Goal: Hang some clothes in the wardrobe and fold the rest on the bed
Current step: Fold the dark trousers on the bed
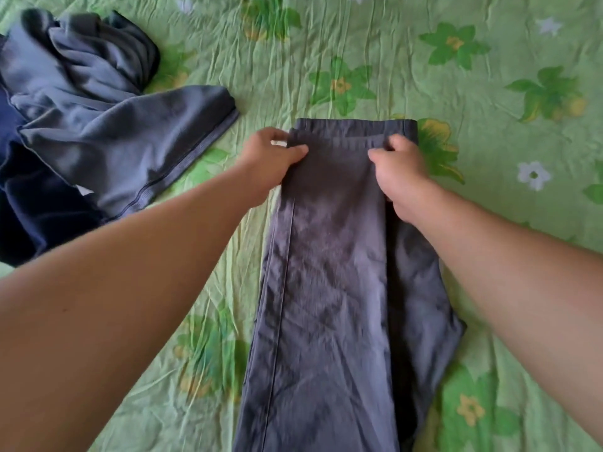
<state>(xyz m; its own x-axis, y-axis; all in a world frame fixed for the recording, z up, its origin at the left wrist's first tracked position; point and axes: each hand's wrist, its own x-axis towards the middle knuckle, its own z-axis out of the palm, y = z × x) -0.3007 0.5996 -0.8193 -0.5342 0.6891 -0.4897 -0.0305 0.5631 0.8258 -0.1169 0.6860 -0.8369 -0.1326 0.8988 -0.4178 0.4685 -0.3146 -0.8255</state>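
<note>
Head view. Grey trousers (332, 272) flat on the green flowered bed sheet (359, 53), centre, running near to far, legs stacked one on the other. Left hand (274, 158) pinching the top layer at its left edge, close to the far end. Right hand (398, 171) gripping the same layer at its right edge. Hands apart, one per side, both clamped on fabric, holding the top layer's end just short of the lower layer's far hem.

Far left: crumpled grey sweatshirt (98, 102) over a navy garment (29, 203), both unfolded.

Progress, as a judgement: early to middle. Trousers halved lengthwise only, crosswise folds not yet done. Left pile untouched. No wardrobe or hangers in view, so cannot tell about the hanging part.
</note>
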